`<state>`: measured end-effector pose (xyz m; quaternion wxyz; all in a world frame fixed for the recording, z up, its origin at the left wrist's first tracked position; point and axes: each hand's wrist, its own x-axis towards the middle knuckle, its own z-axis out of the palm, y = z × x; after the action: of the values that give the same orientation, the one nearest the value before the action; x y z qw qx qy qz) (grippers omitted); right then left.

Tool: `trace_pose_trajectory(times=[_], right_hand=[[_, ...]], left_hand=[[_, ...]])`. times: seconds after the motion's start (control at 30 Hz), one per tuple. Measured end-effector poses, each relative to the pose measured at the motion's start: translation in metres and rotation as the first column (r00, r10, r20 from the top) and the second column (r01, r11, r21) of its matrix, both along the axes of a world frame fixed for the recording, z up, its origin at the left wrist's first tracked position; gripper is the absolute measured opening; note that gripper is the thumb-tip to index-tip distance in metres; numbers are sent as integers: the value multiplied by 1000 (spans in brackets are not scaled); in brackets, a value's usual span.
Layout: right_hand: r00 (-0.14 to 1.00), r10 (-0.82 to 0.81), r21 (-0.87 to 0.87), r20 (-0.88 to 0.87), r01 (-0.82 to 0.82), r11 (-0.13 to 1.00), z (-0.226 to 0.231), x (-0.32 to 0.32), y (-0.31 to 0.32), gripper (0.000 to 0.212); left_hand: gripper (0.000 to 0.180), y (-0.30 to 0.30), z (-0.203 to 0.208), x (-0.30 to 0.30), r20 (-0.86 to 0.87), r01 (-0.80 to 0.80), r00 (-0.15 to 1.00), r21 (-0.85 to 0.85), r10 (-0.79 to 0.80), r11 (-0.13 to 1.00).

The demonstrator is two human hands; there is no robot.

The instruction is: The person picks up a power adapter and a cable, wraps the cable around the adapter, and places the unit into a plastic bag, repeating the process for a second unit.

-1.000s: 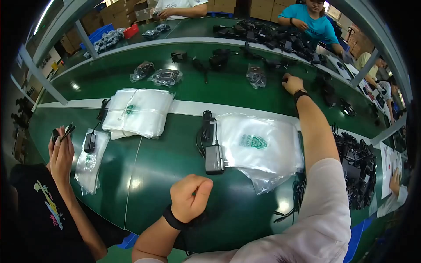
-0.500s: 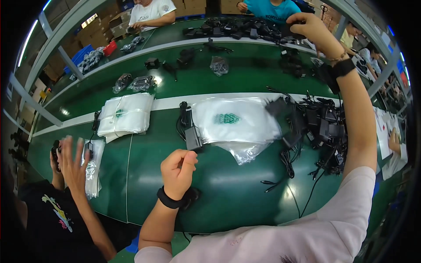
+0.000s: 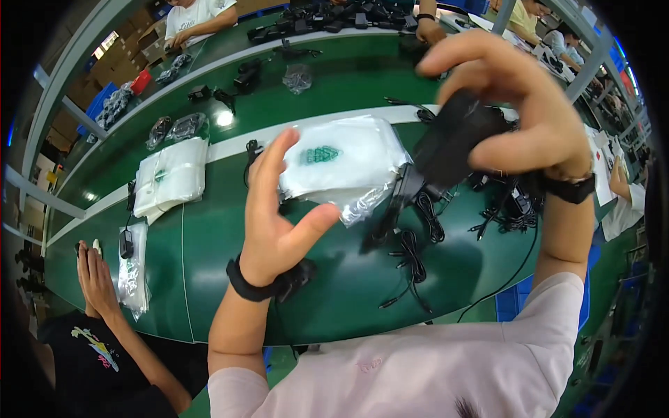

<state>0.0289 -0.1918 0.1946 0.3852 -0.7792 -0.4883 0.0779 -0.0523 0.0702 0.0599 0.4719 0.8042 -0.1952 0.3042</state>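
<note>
My right hand (image 3: 519,104), smeared by motion, is curled round a black power adapter (image 3: 456,143) above the right part of the bench. Thumb and fingers lie on either side of it. Below it is another dark, blurred piece (image 3: 390,209), and I cannot tell whether it is held. My left hand (image 3: 275,216) is open, thumb and fingers apart, with nothing in it. It hovers at the left edge of a stack of clear plastic bags (image 3: 362,150) with a green print. Part of a black cable (image 3: 252,150) shows behind that hand.
Black cables (image 3: 414,261) and more adapters (image 3: 516,202) lie to the right. A banded bag stack (image 3: 171,177) stands left. Beside it, a co-worker's hands (image 3: 97,279) are near a bagged adapter (image 3: 126,244). A raised green shelf (image 3: 265,104) runs behind, with adapters heaped farther back.
My right hand has come down from the far shelf, bringing the adapter over the bench. The left hand has opened from a closed fist. The whole view has shifted.
</note>
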Motion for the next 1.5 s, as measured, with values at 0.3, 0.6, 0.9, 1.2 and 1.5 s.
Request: trace_pose_trajectory(times=[0.3,0.6,0.9,1.2,1.5], right_hand=[[919,107,487,-379,99,868,-96,-18,60,44],[994,56,411,-96,-12,912,-147,-14,78,60],[583,39,304,-812,364,881,-161,-4,70,39],[656,244,596,-715,387,703,-161,-12,107,37],[830,93,524,-550,256,812,-176,-19,116,44]], left_hand=[[69,-26,-7,-8,-102,199,457,-956,-884,213],[64,-24,4,-14,28,271,895,-827,-445,493],[53,16,27,-9,143,239,948,-908,-284,343],[43,-8,-28,12,-157,125,854,-864,-496,488],[42,-7,-34,18,-144,120,908,-811,-393,572]])
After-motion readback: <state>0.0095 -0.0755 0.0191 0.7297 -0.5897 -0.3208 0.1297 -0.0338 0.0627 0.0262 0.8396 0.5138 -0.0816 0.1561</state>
